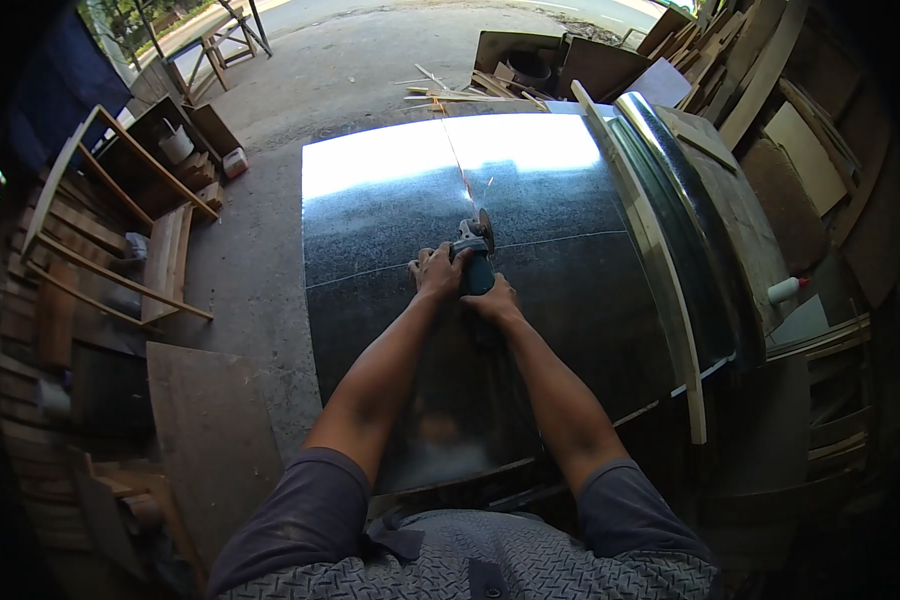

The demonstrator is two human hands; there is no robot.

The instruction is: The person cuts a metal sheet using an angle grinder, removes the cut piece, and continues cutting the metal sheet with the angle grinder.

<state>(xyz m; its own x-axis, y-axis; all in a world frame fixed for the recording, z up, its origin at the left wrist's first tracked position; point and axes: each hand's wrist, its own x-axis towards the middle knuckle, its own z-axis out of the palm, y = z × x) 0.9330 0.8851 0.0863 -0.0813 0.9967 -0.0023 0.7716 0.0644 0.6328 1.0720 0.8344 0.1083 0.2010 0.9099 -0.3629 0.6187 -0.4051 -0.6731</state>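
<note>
A dark angle grinder (477, 272) is held in both hands over a large shiny metal sheet (390, 225). My left hand (437, 272) is closed around the grinder's front part, on its left side. Lower down, my right hand (494, 300) wraps the grinder's body from the right. The disc (486, 229) stands upright at the sheet's surface, and orange sparks fly from it toward the far edge. A thin pale line runs across the sheet on both sides of the disc.
A long wooden strip (660, 270) lies along the sheet's right side, beside a rolled metal sheet (685, 190). Wooden frames (120, 275) and boards stand at the left. Scrap wood (760, 70) is piled at the upper right. A white bottle (785, 290) lies at the right.
</note>
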